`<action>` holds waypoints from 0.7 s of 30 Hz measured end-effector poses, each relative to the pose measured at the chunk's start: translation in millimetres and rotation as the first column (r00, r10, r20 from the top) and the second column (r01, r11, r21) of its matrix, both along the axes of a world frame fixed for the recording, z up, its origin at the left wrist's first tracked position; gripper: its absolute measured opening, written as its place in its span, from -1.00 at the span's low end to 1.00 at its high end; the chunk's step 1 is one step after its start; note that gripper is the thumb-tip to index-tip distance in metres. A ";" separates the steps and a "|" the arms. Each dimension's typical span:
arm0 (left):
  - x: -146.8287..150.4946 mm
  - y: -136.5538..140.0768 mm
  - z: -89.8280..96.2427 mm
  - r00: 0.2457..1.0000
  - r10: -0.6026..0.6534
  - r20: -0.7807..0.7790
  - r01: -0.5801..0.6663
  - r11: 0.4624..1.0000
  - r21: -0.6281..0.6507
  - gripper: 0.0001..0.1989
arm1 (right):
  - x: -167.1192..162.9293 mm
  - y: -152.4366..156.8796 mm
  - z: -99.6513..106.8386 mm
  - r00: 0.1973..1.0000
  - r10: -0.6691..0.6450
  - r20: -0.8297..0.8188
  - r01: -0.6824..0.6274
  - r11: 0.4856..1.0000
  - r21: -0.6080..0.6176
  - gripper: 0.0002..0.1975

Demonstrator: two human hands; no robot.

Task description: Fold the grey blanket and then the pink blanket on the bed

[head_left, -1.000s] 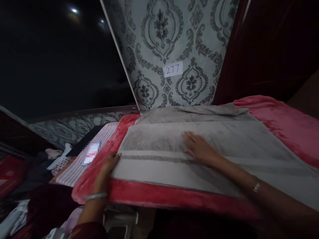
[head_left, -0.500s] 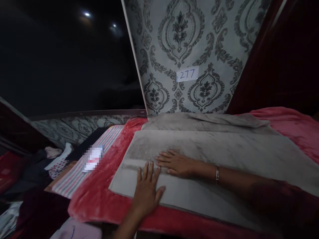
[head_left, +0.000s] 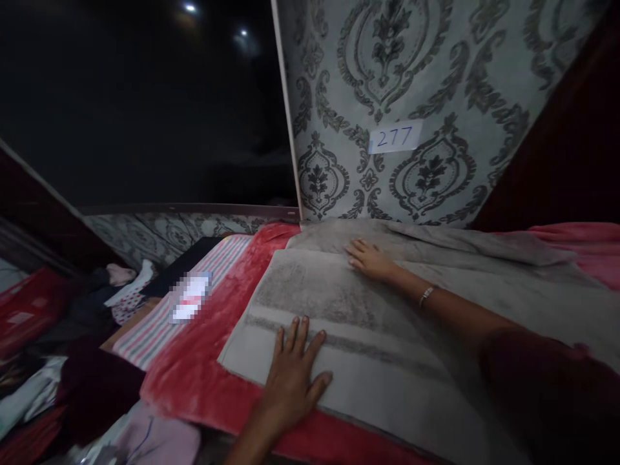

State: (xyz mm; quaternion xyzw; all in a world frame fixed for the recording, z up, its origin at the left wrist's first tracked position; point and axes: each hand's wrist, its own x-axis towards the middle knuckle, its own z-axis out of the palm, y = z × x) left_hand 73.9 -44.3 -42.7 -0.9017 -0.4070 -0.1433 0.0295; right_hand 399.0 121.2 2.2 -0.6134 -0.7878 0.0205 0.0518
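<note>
A grey towel-like cloth (head_left: 314, 287), with a darker band near its front edge, lies folded over a red plush blanket (head_left: 194, 381). My left hand (head_left: 295, 374) rests flat on the front left part of the cloth, its fingers spread over the band. Farther back, my right hand (head_left: 371, 259) lies palm down at the fold line, where the upper layer meets the rumpled rear part of the cloth. Its fingers are stretched out and a metal bangle circles the wrist. Neither hand grips anything.
A striped cloth (head_left: 145, 336) with a blurred white packet (head_left: 191, 298) on it lies left of the blanket. Heaped clothes (head_left: 92, 374) are at the far left. A large dark screen (head_left: 145, 116) and a patterned wall (head_left: 334, 116) bearing a "277" label (head_left: 396, 136) stand behind.
My right hand has slid back and to the right, from beside my left hand up to the fold. The left hand stays near the same spot on the cloth. The view has shifted slightly.
</note>
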 end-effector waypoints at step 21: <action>-34.3 14.1 -16.9 0.889 0.458 0.009 -0.457 0.887 0.061 -0.30 | -109.8 39.7 -4.8 0.991 0.133 0.031 -0.135 0.989 0.062 -0.44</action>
